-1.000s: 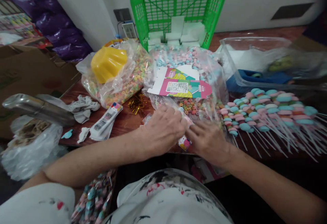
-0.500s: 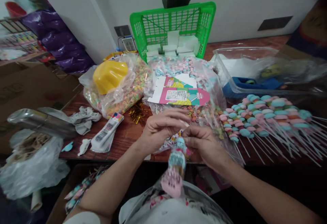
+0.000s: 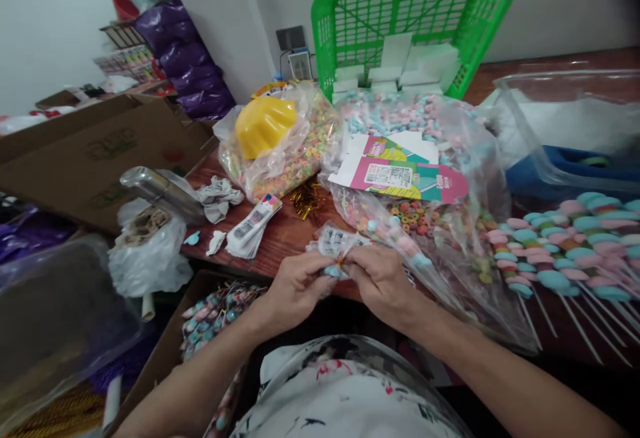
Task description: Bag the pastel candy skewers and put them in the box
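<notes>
Both my hands meet at the table's front edge, closed around a wrapped marshmallow skewer [image 3: 332,271]. Only a bit of its pale blue end shows; the rest is hidden by my fingers. My left hand [image 3: 300,291] pinches the wrapped end from the left. On the right, my right hand [image 3: 385,285] pinches a gold twist tie [image 3: 341,261] at the neck of the wrapper. Just beyond my fingertips lie clear printed bags [image 3: 334,241]. Bare marshmallow skewers [image 3: 555,251] with white sticks are piled to the right.
Printed cards [image 3: 253,228] and gold ties [image 3: 305,202] lie left of centre. Behind are bags of cereal rings [image 3: 295,171] and marshmallows [image 3: 400,108], a green basket [image 3: 325,41] and a clear tub [image 3: 525,138]. A carton of wrapped skewers [image 3: 215,315] stands below the table edge.
The view has swung left, and more of the floor-side carton shows. My hands have drawn together over the wrapper's neck, and the skewer that dangled toward me is now mostly hidden.
</notes>
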Demonstrator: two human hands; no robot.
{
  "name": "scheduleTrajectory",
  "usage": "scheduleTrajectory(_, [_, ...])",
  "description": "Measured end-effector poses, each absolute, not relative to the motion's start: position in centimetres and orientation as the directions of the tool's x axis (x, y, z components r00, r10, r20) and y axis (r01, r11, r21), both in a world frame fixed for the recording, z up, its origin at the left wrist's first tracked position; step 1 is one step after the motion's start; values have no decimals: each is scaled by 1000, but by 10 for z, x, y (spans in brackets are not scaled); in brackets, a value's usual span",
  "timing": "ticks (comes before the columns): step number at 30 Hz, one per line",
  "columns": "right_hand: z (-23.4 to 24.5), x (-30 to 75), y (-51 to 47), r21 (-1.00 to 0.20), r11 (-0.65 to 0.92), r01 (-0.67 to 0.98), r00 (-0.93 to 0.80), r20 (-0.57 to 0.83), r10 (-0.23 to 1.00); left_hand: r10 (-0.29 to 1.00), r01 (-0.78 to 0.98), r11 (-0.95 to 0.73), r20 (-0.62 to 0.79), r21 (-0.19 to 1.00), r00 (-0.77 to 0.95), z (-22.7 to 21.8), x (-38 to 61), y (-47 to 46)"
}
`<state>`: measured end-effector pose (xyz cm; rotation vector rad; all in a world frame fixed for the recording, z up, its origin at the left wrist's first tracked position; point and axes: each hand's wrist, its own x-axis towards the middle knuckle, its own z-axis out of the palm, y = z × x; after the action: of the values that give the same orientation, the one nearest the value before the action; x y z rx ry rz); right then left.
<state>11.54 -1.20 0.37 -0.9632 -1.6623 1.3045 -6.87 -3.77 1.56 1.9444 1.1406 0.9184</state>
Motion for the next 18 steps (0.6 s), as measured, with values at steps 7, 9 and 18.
scheduleTrajectory(7, [-30, 51, -49, -951, -278, 135, -640, -298, 708, 749, 781, -597, 476, 184, 460, -27, -123, -87])
scheduleTrajectory(9, [-37, 45, -57, -947, -276, 167, -657, -316, 685, 850, 869, -462, 368, 176, 377, -40, -146, -106])
scheduleTrajectory(18, [-10, 120, -60, -583, 691, 426, -873, -65, 484, 851, 946, 28, -488, -322, -192, -42, -215, -132])
